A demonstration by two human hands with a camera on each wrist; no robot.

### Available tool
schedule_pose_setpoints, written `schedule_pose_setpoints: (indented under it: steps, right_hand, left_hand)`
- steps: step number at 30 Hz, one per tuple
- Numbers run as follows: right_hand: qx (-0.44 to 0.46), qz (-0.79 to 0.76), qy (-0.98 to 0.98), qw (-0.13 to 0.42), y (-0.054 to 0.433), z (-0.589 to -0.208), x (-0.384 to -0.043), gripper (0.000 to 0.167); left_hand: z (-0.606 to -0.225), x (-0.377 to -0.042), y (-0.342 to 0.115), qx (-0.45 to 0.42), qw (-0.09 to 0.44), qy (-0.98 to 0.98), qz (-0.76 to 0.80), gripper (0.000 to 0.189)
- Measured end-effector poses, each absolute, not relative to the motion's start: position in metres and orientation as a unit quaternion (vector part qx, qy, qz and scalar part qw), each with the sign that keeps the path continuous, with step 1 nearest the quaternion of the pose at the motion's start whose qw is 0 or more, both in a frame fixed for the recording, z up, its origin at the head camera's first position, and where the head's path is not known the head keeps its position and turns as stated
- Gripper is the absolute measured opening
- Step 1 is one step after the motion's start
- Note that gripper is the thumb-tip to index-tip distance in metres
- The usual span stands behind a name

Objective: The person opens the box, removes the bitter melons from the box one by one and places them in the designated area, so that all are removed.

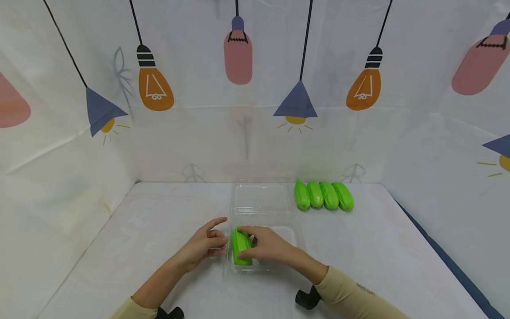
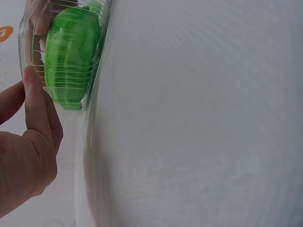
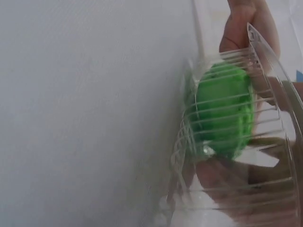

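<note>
A clear plastic clamshell box [image 1: 288, 235] lies on the white table with its lid [image 1: 260, 198] folded back, away from me. Along the left side of its base sits a bright green, ridged, elongated vegetable [image 1: 241, 248], seen through the ribbed wall in the left wrist view [image 2: 71, 56] and the right wrist view [image 3: 222, 109]. My right hand [image 1: 268, 243] reaches in from the right and pinches this vegetable between thumb and fingers. At the box's left wall, my left hand [image 1: 202, 246] has loosely bent fingers; a fingertip [image 2: 31, 78] touches the wall.
Several matching green vegetables [image 1: 315, 195] lie side by side at the back of the table [image 1: 175, 208], right of the lid. A white curtain [image 1: 207, 146] printed with lamps surrounds the table. Black wrist mounts [image 1: 307, 298] hang under my forearms.
</note>
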State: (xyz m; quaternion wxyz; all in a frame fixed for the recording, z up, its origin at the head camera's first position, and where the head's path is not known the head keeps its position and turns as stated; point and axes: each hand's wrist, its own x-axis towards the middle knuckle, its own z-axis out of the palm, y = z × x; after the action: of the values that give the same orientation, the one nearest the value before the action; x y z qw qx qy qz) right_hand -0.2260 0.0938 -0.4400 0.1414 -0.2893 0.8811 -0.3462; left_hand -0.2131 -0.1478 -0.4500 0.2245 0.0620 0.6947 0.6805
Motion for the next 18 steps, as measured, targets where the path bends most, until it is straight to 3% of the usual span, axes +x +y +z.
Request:
schedule_pose_setpoints:
  steps: [18]
  right_hand:
    - [-0.247, -0.364, 0.889, 0.128, 0.0904, -0.4405, -0.2215, 0.071]
  left_hand:
    - [-0.4511, -0.2122, -0.1465, 0.056, 0.220, 0.701, 0.676, 0.075]
